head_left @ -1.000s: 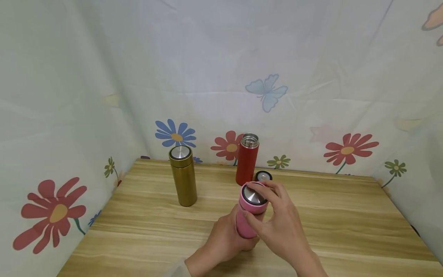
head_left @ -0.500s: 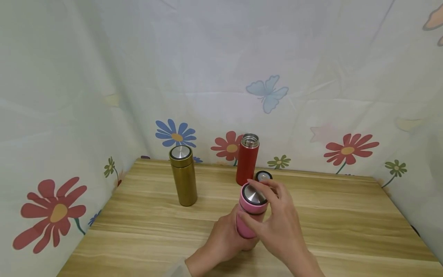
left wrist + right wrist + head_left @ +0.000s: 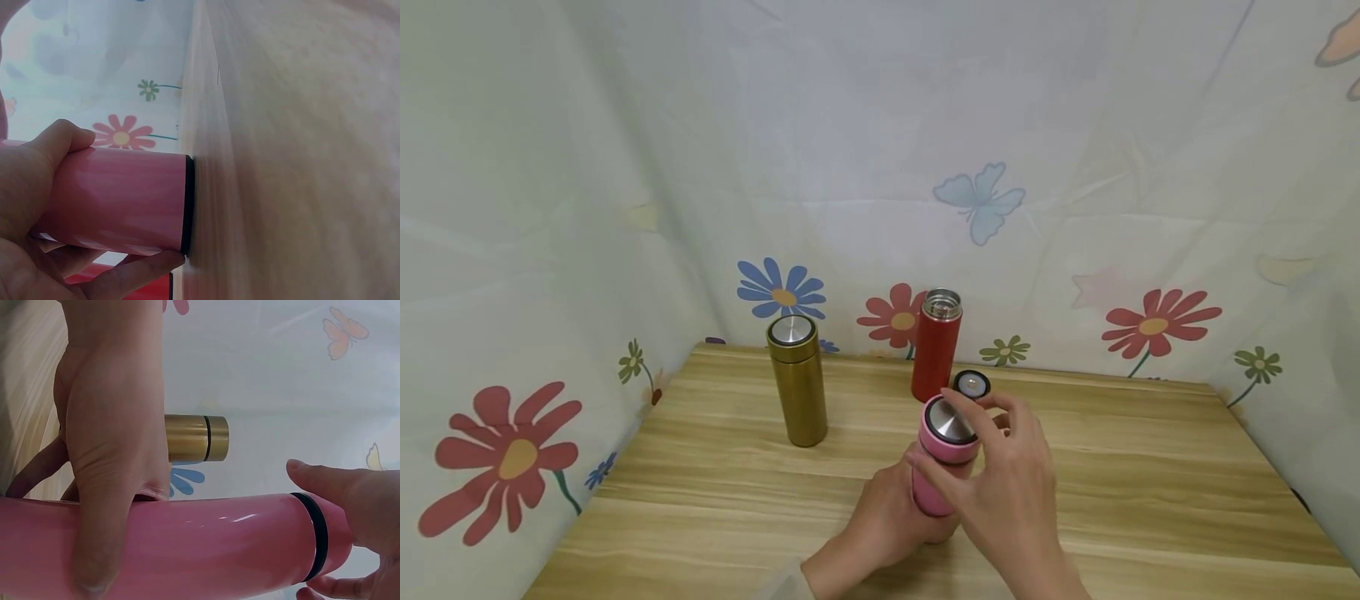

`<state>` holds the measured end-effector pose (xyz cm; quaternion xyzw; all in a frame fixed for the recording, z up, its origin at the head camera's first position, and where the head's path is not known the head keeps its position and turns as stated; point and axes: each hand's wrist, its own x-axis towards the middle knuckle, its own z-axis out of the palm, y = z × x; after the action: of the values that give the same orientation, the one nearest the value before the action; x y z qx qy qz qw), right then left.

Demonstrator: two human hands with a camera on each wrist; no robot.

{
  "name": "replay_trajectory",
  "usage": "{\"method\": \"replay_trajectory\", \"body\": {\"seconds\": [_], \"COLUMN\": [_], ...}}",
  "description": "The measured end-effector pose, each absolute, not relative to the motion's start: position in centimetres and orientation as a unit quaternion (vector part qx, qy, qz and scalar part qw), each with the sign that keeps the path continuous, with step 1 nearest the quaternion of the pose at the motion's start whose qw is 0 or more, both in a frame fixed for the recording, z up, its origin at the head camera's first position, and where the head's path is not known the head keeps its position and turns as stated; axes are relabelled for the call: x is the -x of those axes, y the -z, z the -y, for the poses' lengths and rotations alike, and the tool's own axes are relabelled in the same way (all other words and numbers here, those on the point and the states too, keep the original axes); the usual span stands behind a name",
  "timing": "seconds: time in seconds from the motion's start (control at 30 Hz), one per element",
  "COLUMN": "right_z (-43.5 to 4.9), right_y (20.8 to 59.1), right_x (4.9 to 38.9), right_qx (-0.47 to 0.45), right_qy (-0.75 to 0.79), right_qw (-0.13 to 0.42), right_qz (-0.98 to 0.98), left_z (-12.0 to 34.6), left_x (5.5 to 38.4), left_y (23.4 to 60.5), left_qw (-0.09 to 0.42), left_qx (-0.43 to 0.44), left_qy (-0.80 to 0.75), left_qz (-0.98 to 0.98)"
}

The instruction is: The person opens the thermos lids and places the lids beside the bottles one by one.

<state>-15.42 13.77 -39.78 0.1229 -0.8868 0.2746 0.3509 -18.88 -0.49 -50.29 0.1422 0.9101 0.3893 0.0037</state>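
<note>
Backdrop cloth (image 3: 865, 108): pale, printed, behind far edge of table & along L/R sides. Table (image 3: 1150, 483): wood-grain top. R hand (image 3: 1011, 475): digits spread abt top of pink btl (image 3: 931, 493), thumb standing clear per R wrist view, i.e. not clamped; other fingertip contact can't be confirmed. L hand (image 3: 889, 518): clamped round pink btl's body. Pink btl: upright, base at table top, approx. mid-width, well fwd of far edge. Gold btl (image 3: 800, 392): upright, capped, twd far L corner. Red btl (image 3: 935, 358): upright, mouth uncovered, nr middle of far edge. Pink btl's cap (image 3: 949, 423): on, dk ring below. Loose lid (image 3: 972, 382): blk-rimmed, nr far edge, just R of red btl.
</note>
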Motion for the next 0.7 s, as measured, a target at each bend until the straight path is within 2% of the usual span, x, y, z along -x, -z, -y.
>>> {"method": "replay_trajectory", "body": {"seconds": [0.23,0.7], "right_z": [-13.38,-13.4], "right_y": [40.03,39.86], "right_x": [15.44,15.37], "right_qx": [-0.126,-0.122], "right_qy": [-0.256,-0.314], "right_qw": [0.378,0.325], "right_qz": [0.881,0.884], "left_z": [0.57,0.59], "left_x": [18.87,18.91], "left_y": [50.44,50.43], "left_qw": [-0.001,-0.002], "left_qx": [-0.152,-0.161], "left_qy": [-0.391,-0.394], "left_qz": [-0.908,-0.905]}}
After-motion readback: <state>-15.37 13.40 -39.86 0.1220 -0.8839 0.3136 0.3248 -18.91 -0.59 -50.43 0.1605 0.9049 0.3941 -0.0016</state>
